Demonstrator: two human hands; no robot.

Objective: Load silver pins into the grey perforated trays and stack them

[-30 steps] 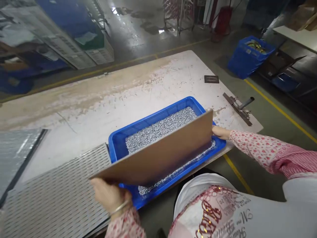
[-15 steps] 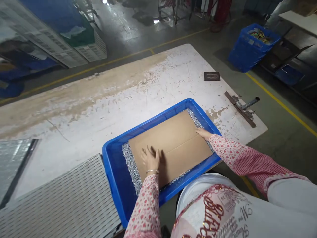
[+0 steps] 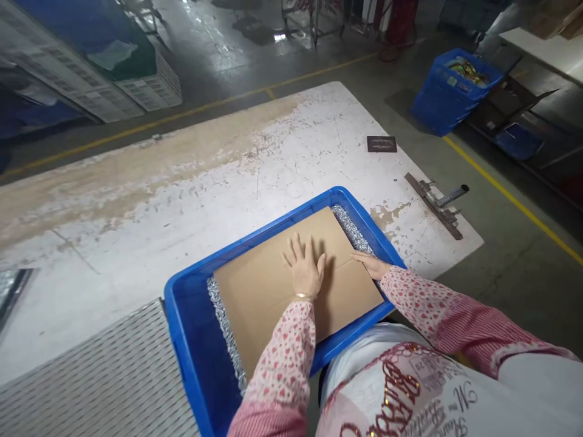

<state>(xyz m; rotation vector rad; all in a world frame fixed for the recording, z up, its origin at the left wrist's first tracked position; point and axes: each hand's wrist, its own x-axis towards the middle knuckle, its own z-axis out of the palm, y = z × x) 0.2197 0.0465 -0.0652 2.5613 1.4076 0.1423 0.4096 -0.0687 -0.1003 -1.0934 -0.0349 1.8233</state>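
Observation:
A flat brown cardboard sheet (image 3: 259, 285) with a crease lies inside a blue plastic tub (image 3: 194, 346), on top of many small silvery pieces (image 3: 353, 227) that show along its left and right sides. My left hand (image 3: 306, 270) is open, fingers spread, palm down over the middle of the sheet; a bracelet circles its wrist. At the right edge of the sheet is my right hand (image 3: 371, 264), its fingers stretched out flat and touching the cardboard there. Its thumb cannot be made out clearly.
The tub stands at the near side of a worn white table (image 3: 218, 200). Left of it lies a ridged grey panel (image 3: 100, 370). A metal clamp fixture (image 3: 435, 206) and a dark plate (image 3: 381, 144) sit on the right. A blue bin (image 3: 455, 91) stands on the floor beyond.
My left hand has moved right across the cardboard, from its left part to its middle. My right hand stays at the right edge. The view has shifted slightly.

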